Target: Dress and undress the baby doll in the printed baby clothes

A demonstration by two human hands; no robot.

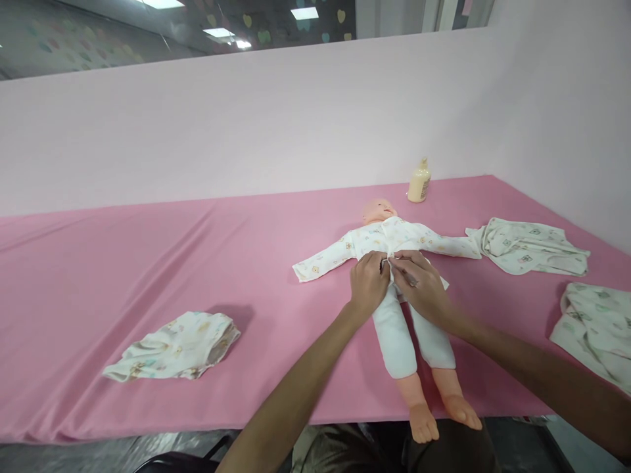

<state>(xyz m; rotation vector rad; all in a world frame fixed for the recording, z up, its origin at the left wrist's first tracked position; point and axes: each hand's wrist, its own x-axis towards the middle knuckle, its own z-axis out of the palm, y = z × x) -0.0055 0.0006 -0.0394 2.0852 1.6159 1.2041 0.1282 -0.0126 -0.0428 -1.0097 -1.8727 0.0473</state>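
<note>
Pinching shirt (pixel 369 239) on doll (pixel 378 210).
My left hand (pixel 369 284) and right hand (pixel 420 286) are pinching its front, fingertips close; the doll is lying on the worktop (pixel 269 263), feet (pixel 422 424) overhanging the near edge.

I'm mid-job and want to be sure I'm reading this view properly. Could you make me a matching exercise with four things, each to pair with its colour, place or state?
Things:
1. bottle
2. doll
3. table cover
4. left hand

Descriptions:
A. plain pink
B. at the front of the printed shirt
C. standing, pale yellow
D. lying, with bare feet

Pairs: 1-C, 2-D, 3-A, 4-B.
</note>
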